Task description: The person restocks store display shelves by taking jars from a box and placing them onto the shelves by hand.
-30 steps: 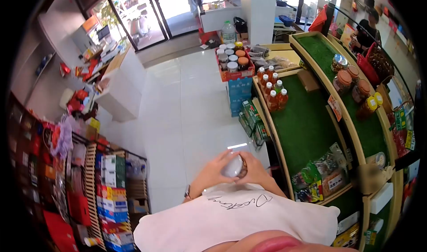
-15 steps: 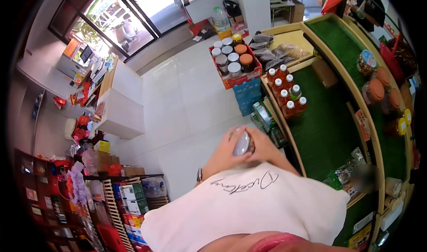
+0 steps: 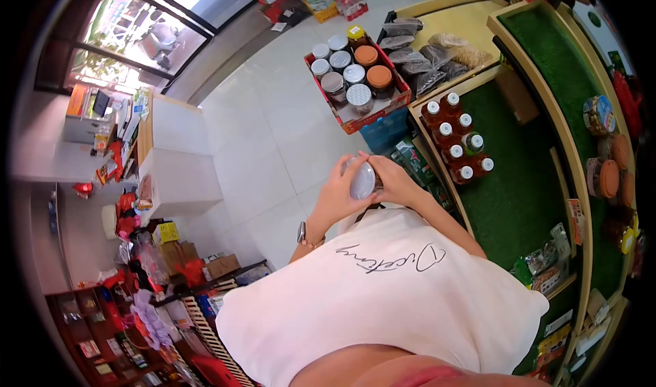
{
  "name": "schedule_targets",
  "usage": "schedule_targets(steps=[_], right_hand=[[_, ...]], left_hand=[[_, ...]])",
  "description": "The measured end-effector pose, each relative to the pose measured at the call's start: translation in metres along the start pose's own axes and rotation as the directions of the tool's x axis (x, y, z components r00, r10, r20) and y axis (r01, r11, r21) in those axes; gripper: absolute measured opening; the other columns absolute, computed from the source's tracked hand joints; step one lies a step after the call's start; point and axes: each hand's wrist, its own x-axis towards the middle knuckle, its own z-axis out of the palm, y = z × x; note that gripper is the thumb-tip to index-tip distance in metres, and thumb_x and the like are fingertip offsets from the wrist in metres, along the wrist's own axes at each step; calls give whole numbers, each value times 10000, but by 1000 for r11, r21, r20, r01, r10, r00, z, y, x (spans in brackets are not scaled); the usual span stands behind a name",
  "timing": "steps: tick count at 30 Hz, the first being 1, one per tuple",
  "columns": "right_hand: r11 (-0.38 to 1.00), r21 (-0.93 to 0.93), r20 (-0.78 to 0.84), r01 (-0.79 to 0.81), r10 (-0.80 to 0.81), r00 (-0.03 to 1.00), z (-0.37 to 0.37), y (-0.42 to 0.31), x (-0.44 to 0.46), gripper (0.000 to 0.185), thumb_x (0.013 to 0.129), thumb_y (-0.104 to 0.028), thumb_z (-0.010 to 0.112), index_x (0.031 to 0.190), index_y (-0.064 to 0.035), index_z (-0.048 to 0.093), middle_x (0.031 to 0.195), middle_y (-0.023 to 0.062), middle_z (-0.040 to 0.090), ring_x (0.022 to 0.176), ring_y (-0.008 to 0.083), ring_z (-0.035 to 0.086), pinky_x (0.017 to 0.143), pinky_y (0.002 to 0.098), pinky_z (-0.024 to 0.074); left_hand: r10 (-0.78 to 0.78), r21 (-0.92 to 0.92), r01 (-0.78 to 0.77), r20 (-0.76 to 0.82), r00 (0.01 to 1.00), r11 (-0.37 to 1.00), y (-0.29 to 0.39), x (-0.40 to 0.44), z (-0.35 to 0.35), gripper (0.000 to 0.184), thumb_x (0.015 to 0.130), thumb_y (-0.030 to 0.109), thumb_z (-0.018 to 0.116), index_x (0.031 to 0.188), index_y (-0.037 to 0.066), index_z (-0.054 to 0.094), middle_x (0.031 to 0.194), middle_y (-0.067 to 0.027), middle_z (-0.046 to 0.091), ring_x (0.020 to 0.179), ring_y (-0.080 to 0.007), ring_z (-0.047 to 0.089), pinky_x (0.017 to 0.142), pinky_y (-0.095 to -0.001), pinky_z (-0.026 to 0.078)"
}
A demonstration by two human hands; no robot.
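Observation:
In front of my white shirt, a jar with a pale, see-through lid (image 3: 363, 180) is held between both palms. My left hand (image 3: 336, 199), a watch on its wrist, wraps the jar's left side. From the other side my right hand (image 3: 396, 184) closes round the jar, its fingers near the lid's rim. Brown contents show at the jar's edge; most of its body is hidden by the fingers. Beyond the hands stands a red cardboard box (image 3: 354, 125) holding several jars with white, orange and yellow lids.
A wooden display shelf lined with green turf (image 3: 488, 202) curves along the right, carrying bottles of amber liquid (image 3: 456, 151) and packets. Bags of dark dried goods (image 3: 410, 59) lie behind. A white counter (image 3: 179, 175) stands left; boxes and a slatted rack (image 3: 205, 325) are lower left.
The view has tilted and shifted, so the red box appears nearer. The jar's lid now faces me more fully, with both hands still round it.

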Motion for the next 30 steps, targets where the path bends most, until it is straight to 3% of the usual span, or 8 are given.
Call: schedule_targets(steps=[2,6,9,16,19,27,30], right_hand=[[997,-59,-69,55,-59,996,11,28,27,846,572,-154,780,1325,-15,419,1201,163,540,1105,367,499,944,421,421],[980,-98,-164,-173,156,974,35,75,80,862,560,-99,785,1325,-14,397,1310,145,476,1197,370,426,1009,426,378],[968,-78,-245,-240,215,945,44,103,123,877,577,-77,772,1349,-20,360,1318,148,462,1208,369,413,1023,419,370],[877,15,-348,-481,455,820,62,176,196,861,609,-105,753,1366,-35,349,1318,172,476,1203,372,454,993,418,407],[837,112,-374,-536,535,758,78,208,203,842,620,-111,738,1368,-32,361,1316,178,485,1209,372,460,988,411,415],[727,229,-413,-647,674,612,86,214,206,822,615,-164,737,1360,-37,411,1292,189,514,1181,347,503,954,397,445],[694,192,-435,-693,694,574,73,198,203,830,606,-247,767,1341,-39,442,1258,185,542,1154,345,522,941,398,451]], left_hand=[[35,18,-35,2,999,999,-35,27,0,816,635,275,813,1357,176,446,1298,-189,435,1140,-383,517,914,-435,476],[80,142,-82,18,997,986,-90,94,-18,805,623,269,808,1343,190,456,1278,-175,447,1136,-379,515,889,-438,487],[163,179,-177,92,982,968,-130,147,-31,801,612,258,803,1331,185,460,1264,-173,453,1133,-380,509,883,-441,486],[294,118,-353,347,891,928,-211,263,-37,803,613,257,802,1331,183,451,1311,-205,425,1140,-394,500,879,-445,490],[260,70,-322,442,858,944,-242,290,-22,814,617,276,806,1338,182,442,1335,-225,405,1149,-417,486,901,-455,474],[211,83,-309,563,799,948,-248,314,-12,842,599,270,803,1342,124,435,1294,-254,417,1152,-426,469,947,-455,435],[309,13,-395,598,739,918,-250,322,-9,841,607,268,804,1347,116,434,1283,-230,440,1171,-395,468,958,-446,431]])
